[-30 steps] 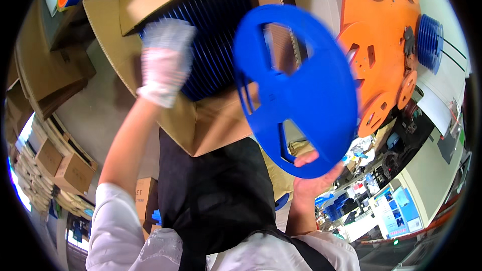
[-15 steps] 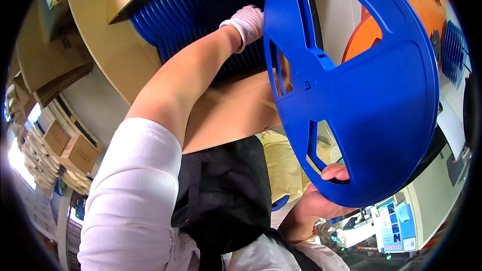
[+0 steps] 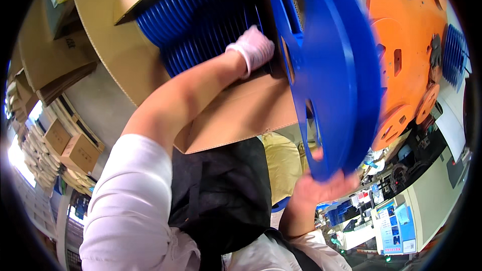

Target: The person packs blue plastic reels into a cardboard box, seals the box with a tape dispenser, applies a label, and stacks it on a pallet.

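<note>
A large blue plastic reel [image 3: 329, 80] with cut-out windows stands on edge at the right, blurred by motion. My right hand [image 3: 321, 185] grips its lower rim, with a fingertip showing through a window. My left hand [image 3: 255, 47], in a pale glove, is inside an open cardboard box [image 3: 241, 115], its fingers curled in. What those fingers hold, if anything, is hidden. Beside them, a tightly packed row of blue reels [image 3: 196, 15] fills the box.
Behind the reel stands an orange machine [image 3: 401, 70] with round orange discs. More blue reels [image 3: 454, 52] hang beyond it. Cardboard cartons [image 3: 80, 153] are stacked at the left. Something yellow [image 3: 281, 163] lies below the box.
The blue reel has turned more edge-on and shifted left, uncovering the orange machine. My left hand has moved slightly down and right within the box.
</note>
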Action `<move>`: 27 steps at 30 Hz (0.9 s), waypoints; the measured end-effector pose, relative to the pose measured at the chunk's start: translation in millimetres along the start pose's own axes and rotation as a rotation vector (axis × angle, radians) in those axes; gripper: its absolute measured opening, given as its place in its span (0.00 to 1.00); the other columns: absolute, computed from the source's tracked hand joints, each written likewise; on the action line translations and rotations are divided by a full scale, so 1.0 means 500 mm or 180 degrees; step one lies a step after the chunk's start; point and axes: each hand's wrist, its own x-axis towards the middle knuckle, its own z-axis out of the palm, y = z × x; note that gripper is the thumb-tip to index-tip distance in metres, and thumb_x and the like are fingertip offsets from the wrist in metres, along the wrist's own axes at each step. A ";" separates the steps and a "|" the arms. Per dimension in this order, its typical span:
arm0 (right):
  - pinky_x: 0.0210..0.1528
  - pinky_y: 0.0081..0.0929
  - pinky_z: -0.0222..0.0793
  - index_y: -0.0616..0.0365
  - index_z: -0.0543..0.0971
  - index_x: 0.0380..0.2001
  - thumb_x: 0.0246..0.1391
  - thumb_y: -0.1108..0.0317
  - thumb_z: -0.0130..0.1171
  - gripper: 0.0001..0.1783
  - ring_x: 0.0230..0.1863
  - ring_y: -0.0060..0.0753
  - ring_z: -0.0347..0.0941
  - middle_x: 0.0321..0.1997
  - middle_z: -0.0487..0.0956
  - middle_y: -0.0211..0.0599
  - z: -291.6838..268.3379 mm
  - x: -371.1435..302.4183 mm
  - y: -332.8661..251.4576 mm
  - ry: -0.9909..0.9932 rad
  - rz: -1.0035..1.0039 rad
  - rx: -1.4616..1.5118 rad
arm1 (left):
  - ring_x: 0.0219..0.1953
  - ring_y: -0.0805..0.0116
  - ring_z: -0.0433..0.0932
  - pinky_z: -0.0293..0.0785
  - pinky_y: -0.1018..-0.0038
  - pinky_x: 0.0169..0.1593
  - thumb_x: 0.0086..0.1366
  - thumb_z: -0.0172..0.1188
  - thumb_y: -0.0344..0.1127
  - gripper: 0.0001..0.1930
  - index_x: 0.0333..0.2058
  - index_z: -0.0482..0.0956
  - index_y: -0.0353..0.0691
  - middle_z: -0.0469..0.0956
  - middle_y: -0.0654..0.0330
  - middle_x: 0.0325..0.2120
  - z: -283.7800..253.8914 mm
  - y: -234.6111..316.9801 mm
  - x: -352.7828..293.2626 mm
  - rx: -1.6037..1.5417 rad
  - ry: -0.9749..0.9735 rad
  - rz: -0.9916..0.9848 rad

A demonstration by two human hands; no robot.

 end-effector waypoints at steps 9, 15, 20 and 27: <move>0.28 0.19 0.68 0.63 0.77 0.47 0.63 0.77 0.49 0.12 0.24 0.21 0.71 0.30 0.78 0.35 0.162 0.098 0.132 -0.0445 -0.0023 -0.0564 | 0.38 0.42 0.81 0.80 0.57 0.41 0.62 0.54 0.37 0.15 0.45 0.75 0.39 0.81 0.41 0.32 -0.126 0.095 -0.334 0.0560 0.0320 0.0110; 0.27 0.19 0.66 0.62 0.77 0.47 0.66 0.74 0.47 0.11 0.24 0.20 0.70 0.29 0.77 0.32 0.187 0.082 0.132 -0.0416 0.0059 -0.0465 | 0.26 0.57 0.78 0.77 0.68 0.28 0.57 0.57 0.32 0.10 0.38 0.78 0.38 0.75 0.54 0.17 -0.193 0.036 -0.462 0.0758 0.1080 0.0758; 0.28 0.19 0.66 0.61 0.77 0.47 0.66 0.74 0.46 0.12 0.24 0.20 0.67 0.28 0.76 0.31 0.195 0.065 0.121 -0.0395 0.0246 -0.0533 | 0.23 0.58 0.78 0.77 0.67 0.30 0.57 0.58 0.36 0.12 0.38 0.78 0.36 0.74 0.56 0.16 -0.183 0.032 -0.503 0.0609 0.1233 0.0809; 0.28 0.23 0.67 0.60 0.76 0.48 0.66 0.73 0.46 0.12 0.24 0.25 0.69 0.28 0.75 0.33 0.257 0.079 0.125 -0.0275 0.0209 -0.1013 | 0.21 0.61 0.77 0.76 0.67 0.33 0.58 0.58 0.42 0.15 0.37 0.79 0.36 0.75 0.58 0.15 -0.165 0.016 -0.503 0.0642 0.1476 0.0850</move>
